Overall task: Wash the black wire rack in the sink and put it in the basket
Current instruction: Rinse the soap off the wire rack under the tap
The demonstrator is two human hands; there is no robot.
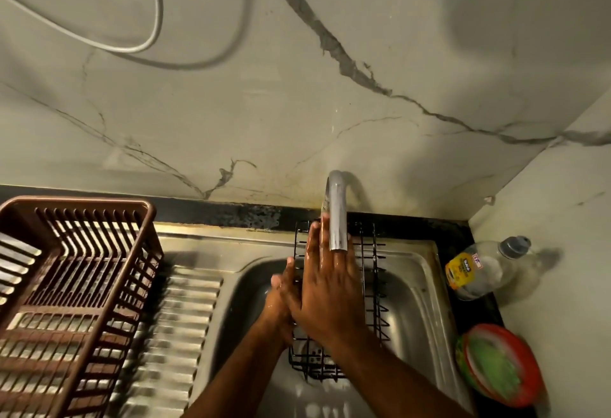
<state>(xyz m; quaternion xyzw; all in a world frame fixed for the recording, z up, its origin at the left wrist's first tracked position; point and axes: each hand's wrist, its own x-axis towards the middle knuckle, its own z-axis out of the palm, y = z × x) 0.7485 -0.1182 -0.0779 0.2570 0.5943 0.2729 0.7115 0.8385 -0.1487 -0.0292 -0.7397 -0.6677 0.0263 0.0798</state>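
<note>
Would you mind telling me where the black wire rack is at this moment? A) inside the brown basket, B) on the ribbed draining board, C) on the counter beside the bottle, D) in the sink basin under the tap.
D: the black wire rack stands in the sink below the tap, with the right hand laid flat on it, while the brown basket at the left holds no rack.

Rack [372, 272] in sink [420, 285], basket [79, 285] left
</note>
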